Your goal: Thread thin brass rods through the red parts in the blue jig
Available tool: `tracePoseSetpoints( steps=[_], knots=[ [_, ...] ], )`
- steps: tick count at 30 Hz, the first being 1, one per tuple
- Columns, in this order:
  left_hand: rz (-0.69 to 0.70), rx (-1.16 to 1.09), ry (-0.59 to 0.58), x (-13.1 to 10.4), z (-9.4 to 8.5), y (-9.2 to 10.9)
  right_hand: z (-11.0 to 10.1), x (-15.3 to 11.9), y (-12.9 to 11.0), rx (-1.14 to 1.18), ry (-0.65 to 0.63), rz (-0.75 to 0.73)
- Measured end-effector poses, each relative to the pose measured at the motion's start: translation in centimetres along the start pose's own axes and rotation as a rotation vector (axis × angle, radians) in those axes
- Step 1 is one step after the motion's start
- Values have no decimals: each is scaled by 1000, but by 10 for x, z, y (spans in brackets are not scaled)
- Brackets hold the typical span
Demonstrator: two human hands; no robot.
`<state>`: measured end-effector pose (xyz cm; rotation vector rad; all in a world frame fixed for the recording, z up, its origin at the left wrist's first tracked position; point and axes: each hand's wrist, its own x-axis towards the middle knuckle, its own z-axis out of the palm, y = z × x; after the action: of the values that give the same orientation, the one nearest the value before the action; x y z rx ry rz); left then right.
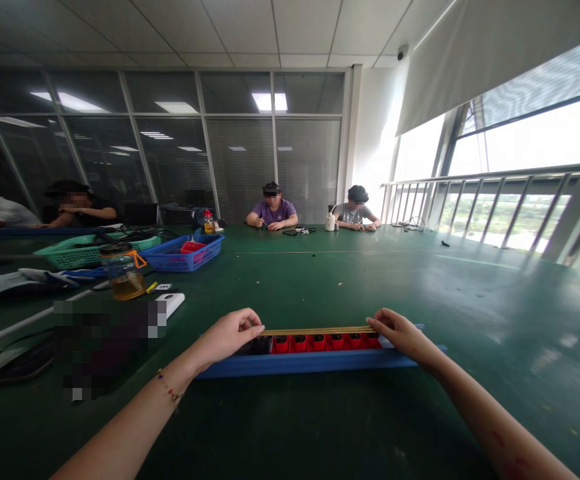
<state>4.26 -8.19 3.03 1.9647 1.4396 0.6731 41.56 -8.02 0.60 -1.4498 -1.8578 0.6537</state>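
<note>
Several long thin gold-coloured strips (317, 331) stretch level between my two hands. My left hand (236, 331) pinches their left end between thumb and fingers, and my right hand (394, 328) pinches the right end. Just below the strips lies a long blue tray (310, 362) on the table. Inside it stands a row of red holders (318, 344) with dark tops or dark pieces in them. A black piece (261, 345) sits at the row's left end, close under my left fingers. The strips partly cover the tray's far side.
On the green table (280, 280), a lidded jar (123, 272), a blue basket (183, 256), a green basket (70, 252) and a white object (173, 304) are to the left. Two people (272, 208) sit across the table, and others sit at far left.
</note>
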Motion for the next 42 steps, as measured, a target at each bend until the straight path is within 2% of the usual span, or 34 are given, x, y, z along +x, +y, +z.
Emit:
tracePoseSetpoints(
  steps=[7,12,17,22,25,31,38,42],
  knots=[
    [-46,-56,-57,-4,-13,6,2,3,4,-25,4,4],
    [-38,8,-106,-6,-28,3,2,4,2,-25,-7,-7],
    [-7,93,-92,-4,-30,-1,1,1,-4,-41,-31,-8],
    [53,127,-88,-6,-31,6,1,1,-3,-53,-38,-1],
    [117,203,-28,-8,-32,11,0,1,-1,-45,-43,-6],
    [254,462,185,-8,-30,16,-1,1,0,-39,-36,-6],
    [413,541,301,-8,-25,17,-1,1,0,-43,-50,3],
    [479,600,448,-9,-28,17,0,1,0,-45,-48,-10]
  ],
)
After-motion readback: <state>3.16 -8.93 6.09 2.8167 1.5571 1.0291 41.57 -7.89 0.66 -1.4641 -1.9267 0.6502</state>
